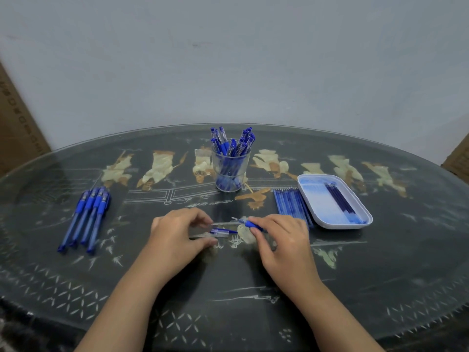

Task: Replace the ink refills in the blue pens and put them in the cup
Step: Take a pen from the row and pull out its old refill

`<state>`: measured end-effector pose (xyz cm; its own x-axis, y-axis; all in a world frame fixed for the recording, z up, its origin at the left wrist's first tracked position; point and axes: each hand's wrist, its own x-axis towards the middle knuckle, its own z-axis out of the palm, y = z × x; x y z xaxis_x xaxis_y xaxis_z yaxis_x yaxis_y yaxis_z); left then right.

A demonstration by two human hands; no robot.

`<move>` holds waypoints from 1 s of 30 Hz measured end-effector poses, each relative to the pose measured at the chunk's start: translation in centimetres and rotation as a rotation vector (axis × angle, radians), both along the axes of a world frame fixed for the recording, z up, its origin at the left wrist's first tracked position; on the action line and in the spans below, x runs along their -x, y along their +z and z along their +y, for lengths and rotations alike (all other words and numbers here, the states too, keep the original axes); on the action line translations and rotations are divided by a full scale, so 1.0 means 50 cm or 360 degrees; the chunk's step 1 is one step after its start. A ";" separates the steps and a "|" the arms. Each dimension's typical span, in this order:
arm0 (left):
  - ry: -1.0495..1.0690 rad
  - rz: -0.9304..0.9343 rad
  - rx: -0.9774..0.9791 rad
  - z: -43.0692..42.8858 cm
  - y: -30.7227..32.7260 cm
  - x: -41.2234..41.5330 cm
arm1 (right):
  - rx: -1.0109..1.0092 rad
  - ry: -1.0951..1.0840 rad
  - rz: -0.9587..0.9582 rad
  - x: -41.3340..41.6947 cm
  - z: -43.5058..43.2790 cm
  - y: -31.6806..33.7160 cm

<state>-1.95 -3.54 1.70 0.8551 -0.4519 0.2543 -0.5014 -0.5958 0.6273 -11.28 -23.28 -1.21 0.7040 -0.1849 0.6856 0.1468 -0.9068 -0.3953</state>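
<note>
Fingers of your left hand [175, 240] pinch what looks like a clear plastic barrel [221, 223]; fingers of your right hand [284, 240] clamp its blue rubber grip [253, 225]. A clear cap [219, 232] lies just below them on the glossy bench [380, 262].

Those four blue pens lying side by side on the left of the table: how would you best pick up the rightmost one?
Probably best: pinch the rightmost blue plastic pen at mid-barrel, coming from above and from its open right side. It lies flat on the table, and its neighbours press close on its left, so only its top and right flank are free for fingers.
</note>
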 end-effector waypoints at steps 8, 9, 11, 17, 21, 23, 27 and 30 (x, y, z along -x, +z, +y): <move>-0.0259 0.0449 0.0732 -0.040 0.049 0.053 | -0.1251 0.0237 0.0149 0.019 0.038 0.118; -0.0317 0.0547 0.0814 -0.046 0.048 0.058 | -0.1365 0.0294 0.0186 0.021 0.041 0.123; -0.0378 0.0620 0.0874 -0.056 0.043 0.064 | -0.1524 0.0353 0.0221 0.025 0.046 0.128; -0.0365 0.0608 0.0800 -0.059 0.038 0.064 | -0.1683 0.0428 0.0266 0.031 0.042 0.142; -0.0353 0.0523 0.0671 -0.053 0.042 0.066 | -0.1799 0.0418 0.0224 0.034 0.030 0.151; -0.0354 0.0492 0.0614 -0.050 0.042 0.064 | -0.1950 0.0424 0.0155 0.034 0.019 0.156; -0.0338 0.0455 0.0584 -0.045 0.042 0.062 | -0.2035 0.0484 0.0100 0.040 0.003 0.171; -0.0344 0.0444 0.0574 -0.047 0.043 0.065 | -0.2003 0.0476 0.0087 0.039 0.010 0.172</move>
<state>-5.21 -5.88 3.87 0.8093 -0.5516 0.2019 -0.3733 -0.2177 0.9018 -13.22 -22.80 7.41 0.8511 -0.5097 0.1256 0.2348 0.1557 -0.9595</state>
